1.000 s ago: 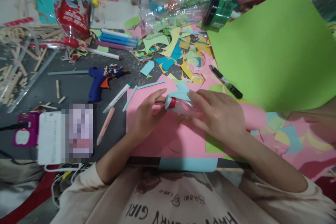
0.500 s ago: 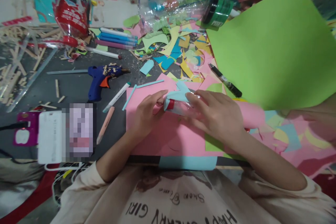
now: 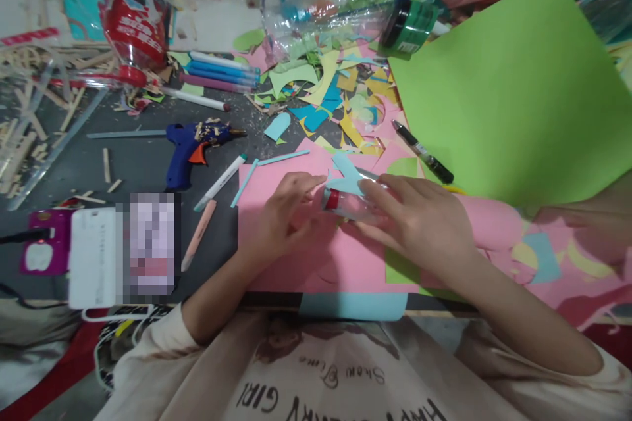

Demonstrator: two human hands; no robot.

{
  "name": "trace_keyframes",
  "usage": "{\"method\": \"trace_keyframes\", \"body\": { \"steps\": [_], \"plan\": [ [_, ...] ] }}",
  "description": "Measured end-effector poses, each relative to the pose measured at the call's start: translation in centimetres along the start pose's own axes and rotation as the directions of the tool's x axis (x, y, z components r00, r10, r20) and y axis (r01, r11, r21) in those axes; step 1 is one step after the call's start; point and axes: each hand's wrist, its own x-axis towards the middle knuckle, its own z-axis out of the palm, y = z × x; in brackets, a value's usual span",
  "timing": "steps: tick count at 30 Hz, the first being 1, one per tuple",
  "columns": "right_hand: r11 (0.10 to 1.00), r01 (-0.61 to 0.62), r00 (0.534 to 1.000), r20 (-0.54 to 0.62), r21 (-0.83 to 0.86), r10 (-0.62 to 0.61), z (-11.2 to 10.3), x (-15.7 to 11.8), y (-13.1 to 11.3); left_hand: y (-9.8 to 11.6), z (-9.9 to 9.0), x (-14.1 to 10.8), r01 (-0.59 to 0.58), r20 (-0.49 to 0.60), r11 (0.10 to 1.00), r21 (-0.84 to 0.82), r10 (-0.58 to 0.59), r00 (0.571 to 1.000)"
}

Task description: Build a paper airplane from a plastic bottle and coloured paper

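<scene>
A clear plastic bottle (image 3: 351,202) with a red cap inside its end lies sideways over a pink paper sheet (image 3: 296,270). My right hand (image 3: 419,217) is wrapped round it from above, thumb below and fingers on top. Beyond that hand, a pink paper-covered part (image 3: 494,220) sticks out to the right and seems to belong to the same bottle. A light blue paper piece (image 3: 348,174) lies over the bottle's capped end, under my right fingertips. My left hand (image 3: 286,217) is just left of that end, thumb and fingers apart, holding nothing I can see.
A blue glue gun (image 3: 185,148), a marker (image 3: 220,182) and a phone (image 3: 152,243) lie to the left. Paper scraps (image 3: 316,112) and plastic bottles (image 3: 326,6) fill the back. At right are a black pen (image 3: 423,152), a large green sheet (image 3: 518,92) and another person's hand (image 3: 587,227).
My left hand has let go of the blue paper at the capped end, and its fingers have spread. My right hand and the bottle have shifted slightly right.
</scene>
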Motion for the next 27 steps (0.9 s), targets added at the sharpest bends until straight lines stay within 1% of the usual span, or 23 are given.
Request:
{"method": "trace_keyframes", "body": {
  "steps": [2, 5, 8, 9, 10, 12, 14, 16, 18, 20, 22, 25, 27],
  "plan": [
    [1.000, 0.014, 1.000, 0.013, 0.008, -0.014, -0.1, -0.2, -0.1, 0.1, 0.1, 0.0, 0.032, -0.013, 0.998, -0.055, -0.032, 0.999],
    [1.000, 0.017, 1.000, 0.021, 0.018, -0.018, 0.0, -0.4, -0.3, 0.2, 0.4, 0.0, 0.159, 0.000, 0.978, -0.132, -0.161, 0.987],
    [1.000, 0.010, 0.999, 0.042, 0.014, -0.010, 0.3, -0.5, -0.5, 0.4, 0.4, 0.2, 0.329, 0.048, 0.922, -0.205, -0.326, 0.944],
    [1.000, 0.007, 0.999, 0.052, 0.012, -0.008, 0.3, -0.5, -0.6, 0.4, 0.3, 0.2, 0.369, 0.049, 0.905, -0.212, -0.367, 0.929],
    [1.000, 0.005, 0.998, 0.060, 0.013, -0.006, 0.4, -0.5, -0.5, 0.5, 0.3, 0.3, 0.399, 0.035, 0.892, -0.212, -0.401, 0.915],
    [1.000, 0.000, 0.997, 0.081, 0.019, -0.002, 0.3, -0.4, -0.3, 0.4, 0.3, 0.4, 0.437, -0.026, 0.877, -0.202, -0.450, 0.892],
    [1.000, -0.008, 0.993, 0.114, 0.020, 0.006, 0.0, -0.2, 0.2, 0.2, 0.5, 0.5, 0.455, -0.103, 0.869, -0.196, -0.480, 0.871],
    [0.999, -0.032, 0.988, 0.154, 0.007, 0.030, -0.6, 0.5, 1.2, -0.2, 0.7, 0.5, 0.465, -0.154, 0.865, -0.190, -0.494, 0.856],
    [0.996, -0.088, 0.976, 0.197, -0.025, 0.091, -1.2, 1.6, 2.4, -0.6, 0.8, 0.5, 0.463, -0.164, 0.868, -0.179, -0.491, 0.856],
    [0.981, -0.173, 0.946, 0.263, -0.089, 0.190, -1.7, 3.0, 3.6, -0.9, 0.8, 0.5, 0.429, -0.142, 0.889, -0.163, -0.451, 0.881],
    [0.952, -0.260, 0.904, 0.305, -0.165, 0.299, -1.8, 4.6, 4.7, -1.1, 0.8, 0.4, 0.361, -0.122, 0.926, -0.110, -0.373, 0.920],
    [0.934, -0.322, 0.874, 0.332, -0.153, 0.355, -0.8, 6.6, 6.0, -1.4, 0.7, 0.4, 0.228, -0.135, 0.972, 0.057, -0.219, 0.966],
    [0.929, -0.345, 0.870, 0.325, -0.132, 0.370, 0.2, 7.6, 6.9, -1.6, 0.9, 0.3, 0.137, -0.148, 0.973, 0.186, -0.110, 0.983]
  ]
}}
